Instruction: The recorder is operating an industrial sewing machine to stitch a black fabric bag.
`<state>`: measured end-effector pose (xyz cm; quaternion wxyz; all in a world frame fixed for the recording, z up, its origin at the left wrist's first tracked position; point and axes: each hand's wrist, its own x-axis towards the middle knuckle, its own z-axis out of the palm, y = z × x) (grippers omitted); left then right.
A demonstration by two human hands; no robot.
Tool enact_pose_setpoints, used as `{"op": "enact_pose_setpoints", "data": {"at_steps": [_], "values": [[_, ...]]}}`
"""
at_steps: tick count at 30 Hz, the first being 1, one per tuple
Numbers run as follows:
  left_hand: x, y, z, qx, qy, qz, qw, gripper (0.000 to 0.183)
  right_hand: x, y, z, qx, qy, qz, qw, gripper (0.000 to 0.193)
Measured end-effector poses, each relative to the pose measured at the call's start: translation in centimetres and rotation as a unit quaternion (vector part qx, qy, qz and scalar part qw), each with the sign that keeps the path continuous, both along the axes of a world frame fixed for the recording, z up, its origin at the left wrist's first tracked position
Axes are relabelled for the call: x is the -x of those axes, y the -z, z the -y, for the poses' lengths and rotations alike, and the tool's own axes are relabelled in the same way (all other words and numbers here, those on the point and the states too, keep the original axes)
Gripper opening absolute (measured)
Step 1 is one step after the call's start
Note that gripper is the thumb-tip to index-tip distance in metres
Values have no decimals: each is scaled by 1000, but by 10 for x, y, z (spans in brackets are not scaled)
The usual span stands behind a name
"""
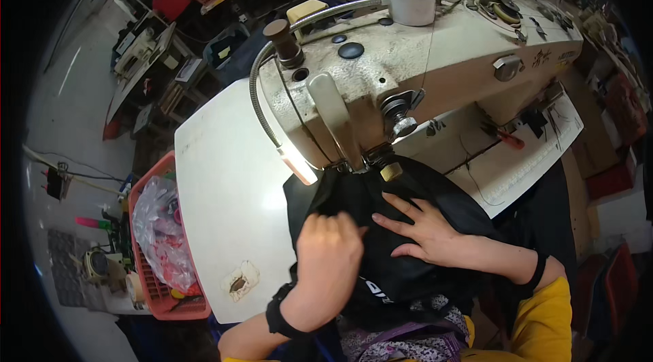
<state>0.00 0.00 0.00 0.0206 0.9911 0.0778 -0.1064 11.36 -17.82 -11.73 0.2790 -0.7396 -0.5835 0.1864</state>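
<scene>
- A black cloth (384,256) lies on the white table (231,158) of a sewing machine (466,56), in front of the person, and its far edge reaches under the machine's head.
- The left hand (330,243) is on the cloth, with its fingers bent inward like a loose fist; from here I cannot tell whether cloth is pinched between them.
- The right hand (422,229) is released and flat, with the fingers spread over the cloth, pointing toward the left hand; the two hands are near each other.
- I cannot see the needle, because the machine's head hides it.
- A small lamp (299,166), which is lit, hangs at the end of a bent metal tube (254,90) and shines beside the cloth's far left corner.
- A black band (275,313) is around the left wrist, and a yellow sleeve (544,321) covers the upper part of the right arm.
- On the table's right part, behind the machine's arm, there lies a tool with a red handle (510,139).
- A pink basket (180,311) stands just beside the table's left edge, and a clear plastic bag (160,226) is inside it.
</scene>
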Motion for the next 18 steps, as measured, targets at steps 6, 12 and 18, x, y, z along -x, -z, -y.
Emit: {"op": "enact_pose_setpoints", "data": {"at_steps": [6, 12, 18], "values": [[0, 38, 9, -36, 122, 212, 969, 48, 2, 13, -6, -103, 10, 107, 989, 69], [16, 64, -8, 63, 22, 169, 983, 76, 4, 5, -5, -67, 19, 68, 995, 92], [12, 57, -8, 56, 38, 138, 988, 77, 6, 9, -4, -76, 17, 51, 996, 92]]}}
